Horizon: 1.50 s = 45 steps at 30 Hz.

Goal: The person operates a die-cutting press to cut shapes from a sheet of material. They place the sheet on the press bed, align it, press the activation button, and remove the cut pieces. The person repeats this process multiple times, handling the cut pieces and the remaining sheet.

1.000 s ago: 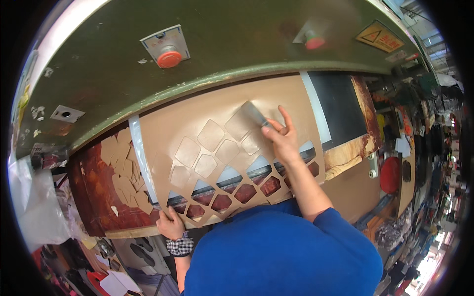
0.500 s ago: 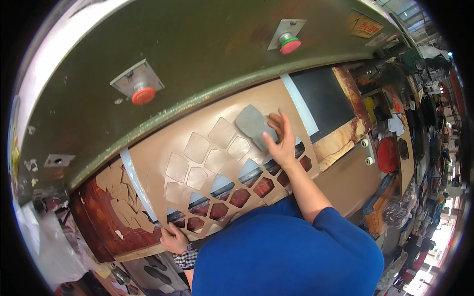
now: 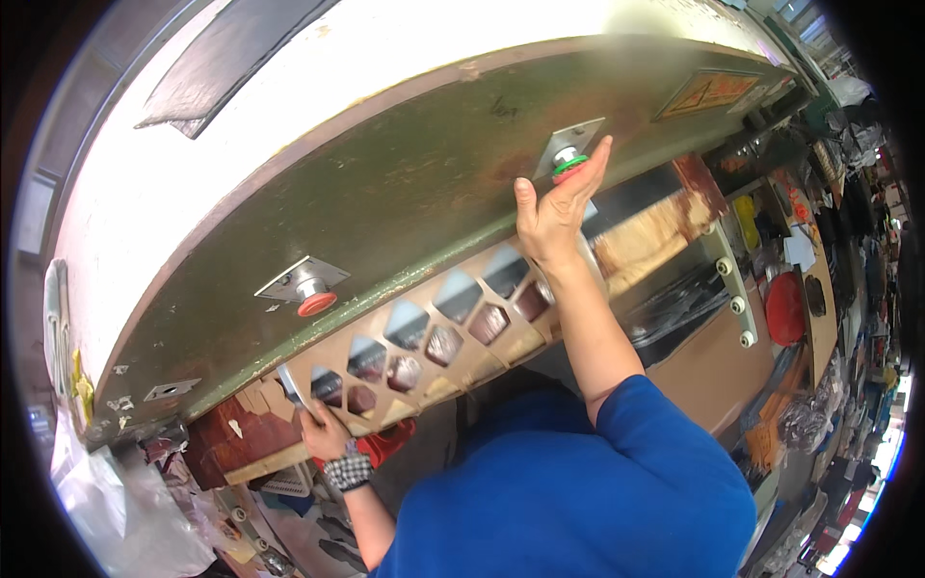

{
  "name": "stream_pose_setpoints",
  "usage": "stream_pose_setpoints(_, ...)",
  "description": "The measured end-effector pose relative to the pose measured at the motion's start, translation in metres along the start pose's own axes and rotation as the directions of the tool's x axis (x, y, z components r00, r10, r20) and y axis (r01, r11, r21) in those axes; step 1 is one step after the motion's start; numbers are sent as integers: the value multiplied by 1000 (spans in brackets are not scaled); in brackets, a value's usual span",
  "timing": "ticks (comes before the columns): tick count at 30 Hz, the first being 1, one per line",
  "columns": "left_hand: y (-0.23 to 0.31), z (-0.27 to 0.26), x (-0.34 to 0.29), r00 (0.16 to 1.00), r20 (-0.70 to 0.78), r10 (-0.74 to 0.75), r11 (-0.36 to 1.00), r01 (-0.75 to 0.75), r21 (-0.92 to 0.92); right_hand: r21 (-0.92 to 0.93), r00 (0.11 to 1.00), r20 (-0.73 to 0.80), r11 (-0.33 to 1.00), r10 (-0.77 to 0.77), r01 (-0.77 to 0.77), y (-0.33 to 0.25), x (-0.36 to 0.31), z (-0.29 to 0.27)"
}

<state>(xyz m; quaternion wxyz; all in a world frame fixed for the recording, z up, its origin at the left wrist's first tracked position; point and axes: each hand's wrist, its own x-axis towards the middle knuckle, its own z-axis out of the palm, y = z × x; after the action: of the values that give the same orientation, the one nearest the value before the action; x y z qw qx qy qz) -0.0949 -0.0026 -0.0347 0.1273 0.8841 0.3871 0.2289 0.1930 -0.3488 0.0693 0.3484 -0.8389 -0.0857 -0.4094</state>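
Observation:
My right hand [image 3: 564, 217] is raised against the front of a green machine [image 3: 414, 183], its fingers and thumb stretched apart. Its palm side lies at a red push button [image 3: 570, 171] with a green ring and partly covers it; whether the button is pressed in I cannot tell. Below the machine lies a tan sheet [image 3: 332, 354] with rows of angular cut-out holes, its far part hidden under the machine. My left hand [image 3: 326, 433] grips the sheet's left end, next to a pale strip [image 3: 291, 383]. The grey block seen earlier is out of sight.
A second red button [image 3: 316, 303] sits lower left on the machine. The worn brown bed [image 3: 217, 438] extends left beneath it, with tan offcuts [image 3: 265, 400]. Clear plastic bags [image 3: 125, 511] hang at left. Rollers [image 3: 737, 305] and a red round thing [image 3: 784, 306] are at right.
My right hand has left the grey block and risen to the green-ringed button. The machine's green front now covers the sheet's far part. My left hand stays at the sheet's left end.

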Motion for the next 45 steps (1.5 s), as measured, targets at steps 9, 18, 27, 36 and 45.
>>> stream_pose_setpoints(9, -14, 9, 8, 999, 48, 0, 1000, 1, -28, -170, 777, 266, 821, 571, -545, 59, -82, -81)
stream_pose_setpoints(18, -31, 5, -31, 1000, 4, 26, 981, -24, -195, -116, 770, 369, 847, 521, -519, 88, -131, -130)
stream_pose_setpoints(27, -50, -45, -121, 998, 18, 68, 998, -68, -1, 135, 893, 444, 991, -77, 19, 11, -133, -77)
stream_pose_setpoints(36, -69, -79, -183, 994, 75, 74, 997, -75, 12, 431, 516, 539, 308, 666, -848, 18, -136, -139)
stream_pose_setpoints(45, -66, -80, -181, 991, 102, 84, 996, -85, 9, -77, 915, 346, 979, 206, -191, 39, -160, -141)
